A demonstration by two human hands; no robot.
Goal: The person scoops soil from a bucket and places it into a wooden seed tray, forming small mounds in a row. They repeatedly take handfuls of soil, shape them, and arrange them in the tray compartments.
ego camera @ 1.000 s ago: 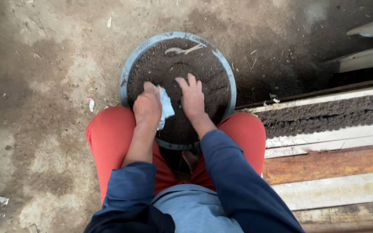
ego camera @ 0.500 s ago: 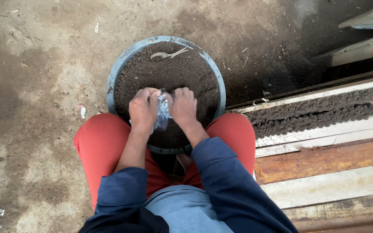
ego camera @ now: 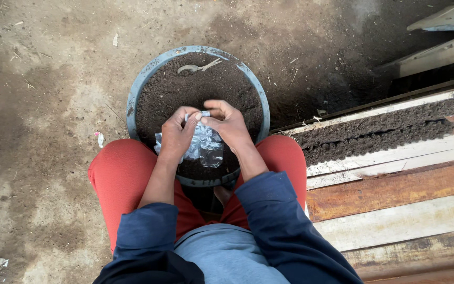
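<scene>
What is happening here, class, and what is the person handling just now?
A person crouches over a round blue basin filled with dark soil. The left hand and the right hand together hold a small clear plastic bag above the soil, fingers pinching its top edge. A pale spoon-like tool lies on the soil at the far side. To the right, more soil sits on wooden planks.

One head-worn camera looks steeply down, close over the person's knees; the soil-filled basin (ego camera: 132, 100) sits at frame centre.
</scene>
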